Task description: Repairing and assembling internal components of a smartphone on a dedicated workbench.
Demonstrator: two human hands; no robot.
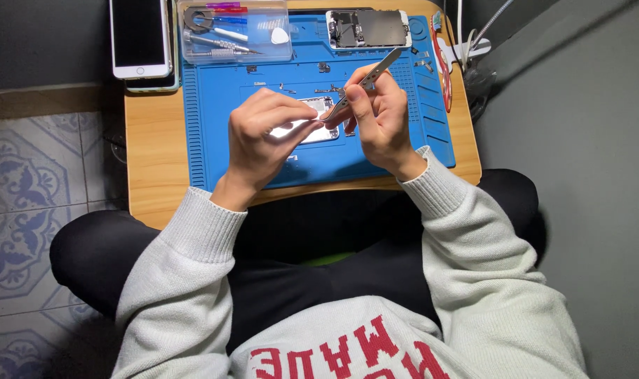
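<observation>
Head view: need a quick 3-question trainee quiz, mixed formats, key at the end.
1. True or false: the right hand holds metal tweezers.
2. What does the left hand steady on the blue repair mat? A) opened phone body B) screwdriver C) guitar pick
3. Fill in: the clear plastic tool box sits at the mat's far ____ corner, beside a white smartphone.

Key: 1 true; 2 A, the opened phone body; 3 left.

The left hand (263, 137) covers most of the opened phone body (312, 119) — the tweezers' (361, 81) tips and the loose screws (423, 64) are too small to resolve.
</observation>
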